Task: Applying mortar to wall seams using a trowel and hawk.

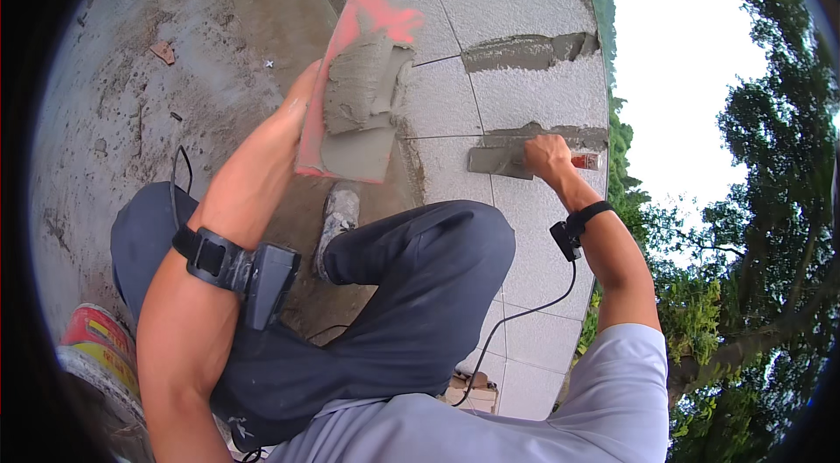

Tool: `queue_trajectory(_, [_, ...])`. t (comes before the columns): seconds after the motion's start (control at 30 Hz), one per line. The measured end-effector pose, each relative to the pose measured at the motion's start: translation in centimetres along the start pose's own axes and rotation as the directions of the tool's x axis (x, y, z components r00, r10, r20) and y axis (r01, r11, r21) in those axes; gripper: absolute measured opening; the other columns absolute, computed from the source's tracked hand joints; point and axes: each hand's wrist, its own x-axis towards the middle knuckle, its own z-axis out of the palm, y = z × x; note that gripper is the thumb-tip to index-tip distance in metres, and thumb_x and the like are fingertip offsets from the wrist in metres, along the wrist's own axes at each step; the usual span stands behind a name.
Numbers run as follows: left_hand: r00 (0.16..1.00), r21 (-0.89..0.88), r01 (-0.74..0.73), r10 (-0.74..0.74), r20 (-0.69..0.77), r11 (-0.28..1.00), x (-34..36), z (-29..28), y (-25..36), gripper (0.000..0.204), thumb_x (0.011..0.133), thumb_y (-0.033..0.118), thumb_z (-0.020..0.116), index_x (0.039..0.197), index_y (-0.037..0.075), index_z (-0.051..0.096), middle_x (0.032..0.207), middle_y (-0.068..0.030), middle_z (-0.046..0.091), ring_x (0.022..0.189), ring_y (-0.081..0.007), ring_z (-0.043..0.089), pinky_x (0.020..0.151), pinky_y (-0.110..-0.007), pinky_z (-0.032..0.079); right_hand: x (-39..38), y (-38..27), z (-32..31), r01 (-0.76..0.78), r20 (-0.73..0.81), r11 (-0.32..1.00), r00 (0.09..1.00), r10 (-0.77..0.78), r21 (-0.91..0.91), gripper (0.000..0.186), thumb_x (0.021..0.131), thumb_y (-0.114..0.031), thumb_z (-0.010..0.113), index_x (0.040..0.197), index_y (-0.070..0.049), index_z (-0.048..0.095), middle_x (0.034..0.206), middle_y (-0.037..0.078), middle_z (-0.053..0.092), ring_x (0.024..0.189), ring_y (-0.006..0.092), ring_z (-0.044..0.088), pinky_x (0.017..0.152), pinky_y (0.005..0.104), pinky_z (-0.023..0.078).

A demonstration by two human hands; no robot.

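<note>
My left hand (306,94) carries a red mortar hawk (360,21), tilted close to the wall, and the fingers are hidden behind the board. Wet grey mortar (354,82) lies heaped on its face, with a flatter smear toward the lower end. Over on the right, my right hand (548,157) is closed round the handle of a trowel (499,160), whose red and clear end sticks out past the fist. The grey blade lies against the pale wall, just below a band of fresh mortar (516,134) along a joint.
The wall of rough, light blocks (534,95) has another mortar band (529,52) higher up. A mortar-stained bucket (101,349) stands at lower left by my arm. A brick chip (163,52) lies on the muddy floor. Cables run from bands on both forearms; trees (770,200) rise beyond the wall.
</note>
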Motion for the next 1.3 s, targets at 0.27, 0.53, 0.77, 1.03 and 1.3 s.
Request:
queue_trajectory(0.27, [0.997, 0.015, -0.073, 0.072, 0.033, 0.997, -2.5, 1.6, 1.2, 0.041, 0.099, 0.043, 0.046, 0.116, 0.008, 0.06, 0.099, -0.0059, 0.067, 0.08, -0.0153, 0.068, 0.065, -0.032, 0.059, 1.2, -3.0, 1.1, 0.129, -0.085, 0.978, 0.986, -0.144, -0.161, 0.019, 0.084, -0.019, 0.058, 0.079, -0.009, 0.074, 0.083, 0.014, 0.072, 0.078, 0.0278, 0.072, 0.067, 0.0384, 0.056])
queue_trajectory(0.53, [0.998, -0.054, -0.066, 0.067, 0.001, 0.996, -0.9, 0.2, -0.5, 0.041, 0.099, 0.043, 0.046, 0.116, 0.008, 0.06, 0.099, -0.0059, 0.067, 0.081, -0.015, 0.068, 0.065, -0.033, 0.059, 3.9, -7.5, 3.1, 0.166, 0.07, 0.977, 0.985, -0.158, -0.132, 0.019, 0.087, -0.016, 0.057, 0.091, -0.013, 0.076, 0.096, 0.011, 0.073, 0.091, 0.0249, 0.071, 0.071, 0.0346, 0.056])
queue_trajectory(0.77, [0.999, -0.041, -0.027, 0.027, 0.017, 0.999, -0.2, -1.6, 1.0, 0.04, 0.099, 0.042, 0.047, 0.116, 0.008, 0.06, 0.099, -0.0055, 0.066, 0.082, -0.0147, 0.067, 0.066, -0.032, 0.058, -0.5, -3.2, 1.8, 0.056, 0.007, 0.998, 0.998, -0.056, 0.015, 0.027, 0.085, -0.027, 0.058, 0.084, -0.005, 0.074, 0.089, 0.018, 0.071, 0.083, 0.0328, 0.071, 0.073, 0.0424, 0.056])
queue_trajectory(1.03, [0.999, -0.082, 0.001, 0.002, 0.044, 0.997, -0.3, -1.7, -0.6, 0.04, 0.098, 0.043, 0.049, 0.113, 0.008, 0.06, 0.098, -0.0054, 0.066, 0.082, -0.0156, 0.067, 0.067, -0.032, 0.057, 3.4, -4.9, 1.8, 0.056, 0.015, 0.995, 0.998, -0.055, -0.084, 0.021, 0.088, -0.018, 0.055, 0.086, -0.012, 0.076, 0.091, 0.012, 0.073, 0.086, 0.026, 0.072, 0.07, 0.0365, 0.057])
queue_trajectory(1.3, [1.0, -0.143, -0.007, 0.005, -0.015, 0.99, 1.2, -2.8, -1.3, 0.037, 0.099, 0.039, 0.047, 0.113, 0.007, 0.06, 0.1, -0.0067, 0.066, 0.083, -0.018, 0.066, 0.069, -0.034, 0.056, 7.0, -9.8, 1.8, 0.18, -0.007, 0.98, 0.983, -0.181, -0.08, 0.021, 0.088, -0.017, 0.055, 0.09, -0.011, 0.075, 0.093, 0.012, 0.073, 0.088, 0.0281, 0.071, 0.072, 0.0383, 0.056])
